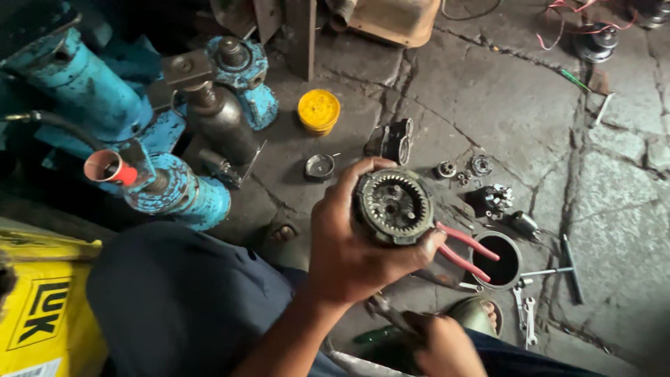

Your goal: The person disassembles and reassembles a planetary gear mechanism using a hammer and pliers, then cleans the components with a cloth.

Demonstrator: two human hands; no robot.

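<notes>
Head view: left hand [349, 251] grips round gear housing [393, 207], red-handled pliers [466, 251] behind; right hand [438, 343] closed on metal tool [386, 309].

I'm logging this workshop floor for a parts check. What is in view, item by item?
Gear housing: one, dark metal, toothed inside, held up in the left hand.
Red-handled pliers: one, sticking out right of the housing, under the left hand's fingers.
Dark tool: one, gripped in the right hand; kind unclear.
Yellow lid: one, on the stone floor.
Blue machine: one, upper left.
Round dark pot: one, right of the pliers.
Spanners: two, silver, lower right.
Yellow box: one, lower left.
Left hand: centre.
Right hand: bottom edge.
</notes>
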